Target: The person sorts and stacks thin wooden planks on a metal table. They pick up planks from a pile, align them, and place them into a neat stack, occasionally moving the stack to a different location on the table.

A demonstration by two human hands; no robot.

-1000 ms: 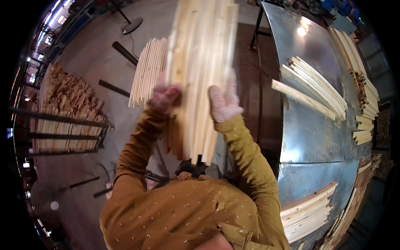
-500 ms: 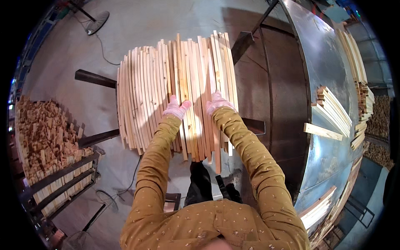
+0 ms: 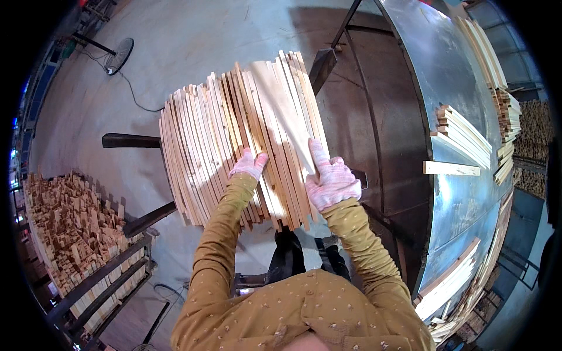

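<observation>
A broad stack of pale wooden strips (image 3: 199,146) lies side by side in front of me on a dark metal frame. My left hand (image 3: 250,164), in a pinkish-white glove, rests on the strips near their close ends, thumb and fingers apart. Near the stack's right edge my right hand (image 3: 333,182), gloved the same way, grips the near end of one wooden strip (image 3: 287,120). That strip is smeared by motion and slants across the others toward the far left. Its index finger points along the wood.
To the right stands a shiny metal table (image 3: 451,205) with a small pile of strips (image 3: 465,137) and a single strip (image 3: 451,168) on it. A rack of short wood pieces (image 3: 82,222) is at left. Dark metal bars (image 3: 132,141) jut from the stack's frame. A fan (image 3: 120,57) stands far left.
My right hand has shifted right and nearer, lifting one strip, which now slants over the stack. My left hand stays on the strips. The whole view has turned slightly.
</observation>
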